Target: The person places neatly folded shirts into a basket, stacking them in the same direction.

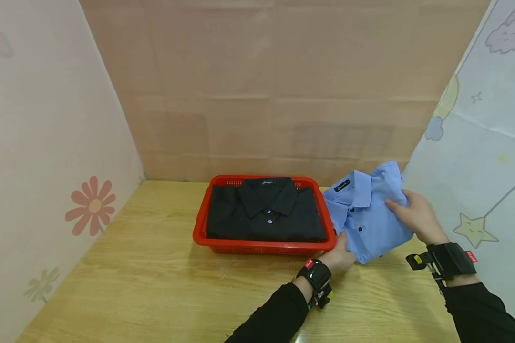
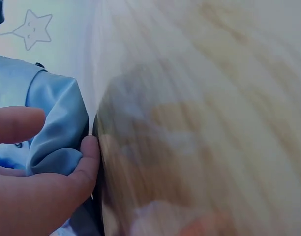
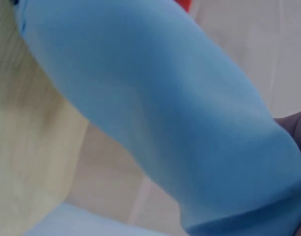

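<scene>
A folded light-blue shirt (image 1: 371,221) with dark buttons and a dark collar label is tilted up beside the basket, its left side close to the rim. My right hand (image 1: 418,216) grips its right side, thumb over the front and the other fingers behind. At the lower left edge of the shirt, my left hand (image 1: 339,257) holds the fabric between thumb and fingers, close to the basket's corner. In the left wrist view, a fold of blue cloth (image 2: 59,123) lies between the thumb and the fingers (image 2: 86,164). Blue fabric (image 3: 165,108) fills most of the right wrist view.
A red plastic basket (image 1: 266,246) stands on the wooden table (image 1: 154,286) left of the shirt. Inside it lies a folded black shirt (image 1: 240,224), collar toward the back. Brown paper (image 1: 257,95) covers the back, and patterned sheets (image 1: 47,143) flank both sides.
</scene>
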The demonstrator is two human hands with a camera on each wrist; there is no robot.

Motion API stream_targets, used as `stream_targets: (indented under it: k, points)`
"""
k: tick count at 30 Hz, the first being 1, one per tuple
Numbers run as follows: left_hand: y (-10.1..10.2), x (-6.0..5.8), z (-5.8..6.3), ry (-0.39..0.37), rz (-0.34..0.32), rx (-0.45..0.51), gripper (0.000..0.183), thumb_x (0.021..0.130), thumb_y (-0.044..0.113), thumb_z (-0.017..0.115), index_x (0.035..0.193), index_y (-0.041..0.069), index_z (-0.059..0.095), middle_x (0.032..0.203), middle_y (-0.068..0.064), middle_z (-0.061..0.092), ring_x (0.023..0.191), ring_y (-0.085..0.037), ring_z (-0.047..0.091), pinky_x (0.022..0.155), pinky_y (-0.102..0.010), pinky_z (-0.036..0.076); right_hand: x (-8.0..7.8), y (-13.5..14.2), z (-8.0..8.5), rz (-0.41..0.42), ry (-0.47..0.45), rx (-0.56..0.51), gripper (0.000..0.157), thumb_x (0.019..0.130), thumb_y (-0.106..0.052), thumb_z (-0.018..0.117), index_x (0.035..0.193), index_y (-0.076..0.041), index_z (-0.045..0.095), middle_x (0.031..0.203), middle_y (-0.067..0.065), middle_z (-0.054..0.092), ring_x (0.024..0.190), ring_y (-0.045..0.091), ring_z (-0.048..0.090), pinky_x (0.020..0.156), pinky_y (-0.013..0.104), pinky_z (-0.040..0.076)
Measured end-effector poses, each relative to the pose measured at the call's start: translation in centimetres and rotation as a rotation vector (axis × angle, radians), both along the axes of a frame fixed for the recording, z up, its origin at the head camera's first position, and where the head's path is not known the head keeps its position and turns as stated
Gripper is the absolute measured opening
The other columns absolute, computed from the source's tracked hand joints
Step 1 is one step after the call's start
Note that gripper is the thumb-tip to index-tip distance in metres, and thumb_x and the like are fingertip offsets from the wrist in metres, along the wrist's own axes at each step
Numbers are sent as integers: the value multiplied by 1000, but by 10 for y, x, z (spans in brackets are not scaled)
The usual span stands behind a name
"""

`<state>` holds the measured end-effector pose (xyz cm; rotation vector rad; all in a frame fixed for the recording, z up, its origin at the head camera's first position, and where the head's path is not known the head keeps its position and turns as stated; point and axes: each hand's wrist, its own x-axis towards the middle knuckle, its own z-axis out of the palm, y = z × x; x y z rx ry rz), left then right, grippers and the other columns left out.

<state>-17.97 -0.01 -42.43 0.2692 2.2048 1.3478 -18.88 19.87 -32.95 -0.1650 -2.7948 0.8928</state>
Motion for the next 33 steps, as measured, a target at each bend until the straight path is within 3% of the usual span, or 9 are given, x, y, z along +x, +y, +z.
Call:
stream_targets:
  k: [8,13,17,20,27,30,33]
  points:
    - [1,-3,-2,71,-36,83,79,83,0,57,155,18,29,159,1,29,146,-10,24,119,-30,23,5,-16,10,-13,-29,-101,59,102,-36,49,132,14,47,120,38,54,100,46,60,69,42,53]
    - [5,-4,-3,136,-72,207,83,79,-7,57,155,15,29,158,-2,32,144,-9,27,116,-26,27,10,-23,16,-1,-85,-233,71,102,-41,46,147,13,30,131,42,45,107,47,58,72,40,56]
    - [6,-5,0,161,-103,325,87,79,-9,57,156,17,26,159,2,29,145,-8,25,116,-27,28,14,-28,26,14,-86,-319,76,102,-41,46,153,8,19,138,43,38,94,23,65,73,45,57]
    - [6,-4,4,180,-126,387,87,81,-7,58,157,21,24,159,6,28,144,-6,26,115,-27,29,17,-27,33,11,-71,-348,76,102,-40,47,153,7,17,141,40,36,86,4,58,71,41,56]
    - [9,-1,14,203,-144,421,84,88,1,60,157,26,20,160,9,24,144,-5,24,116,-28,28,23,-19,40,-46,-52,-348,80,101,-43,47,153,8,15,144,37,32,89,2,55,67,28,53]
    - [9,0,17,211,-159,420,83,88,0,59,158,24,19,161,7,23,145,-5,24,116,-27,28,25,-17,40,-57,-27,-356,80,100,-43,49,153,7,17,142,34,34,84,-9,51,64,23,52]
    - [9,1,21,259,-195,430,82,88,0,58,157,24,20,159,8,26,142,-3,27,114,-24,30,27,-17,41,-39,38,-461,77,99,-35,56,152,7,21,125,14,55,80,-9,56,61,21,54]
